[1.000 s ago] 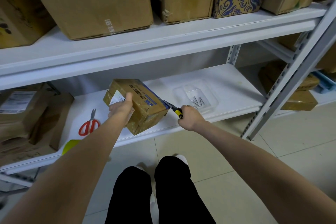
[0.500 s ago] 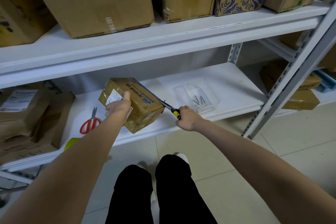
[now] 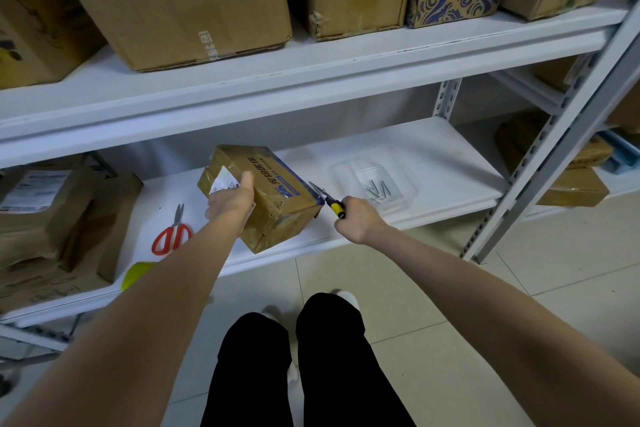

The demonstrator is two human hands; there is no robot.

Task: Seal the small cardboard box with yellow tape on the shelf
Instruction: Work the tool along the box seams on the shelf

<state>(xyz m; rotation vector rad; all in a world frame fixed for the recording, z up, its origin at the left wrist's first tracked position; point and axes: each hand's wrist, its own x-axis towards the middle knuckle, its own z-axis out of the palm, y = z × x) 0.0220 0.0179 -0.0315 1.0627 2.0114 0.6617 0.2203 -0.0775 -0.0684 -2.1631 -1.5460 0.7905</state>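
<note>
The small cardboard box (image 3: 277, 204), wrapped in glossy tape and bearing a blue printed strip and a white label, lies tilted on the lower white shelf (image 3: 433, 149). My left hand (image 3: 230, 199) grips its near left side, thumb up on top. My right hand (image 3: 356, 218) is closed on a yellow-and-black-handled tool (image 3: 332, 204) whose metal tip touches the box's right end. A yellow tape roll (image 3: 136, 272) peeks out at the shelf's front edge, partly hidden by my left forearm.
Red-handled scissors (image 3: 173, 232) lie left of the box. A clear plastic tray (image 3: 374, 184) with several nails sits to the right. Brown parcels (image 3: 45, 218) are stacked at far left. Large cartons (image 3: 173, 0) fill the upper shelf. A grey upright (image 3: 554, 149) stands right.
The box has shifted slightly left and back in my left hand, and my right hand has kept the tool's tip at the box's right end. The view moved a little.
</note>
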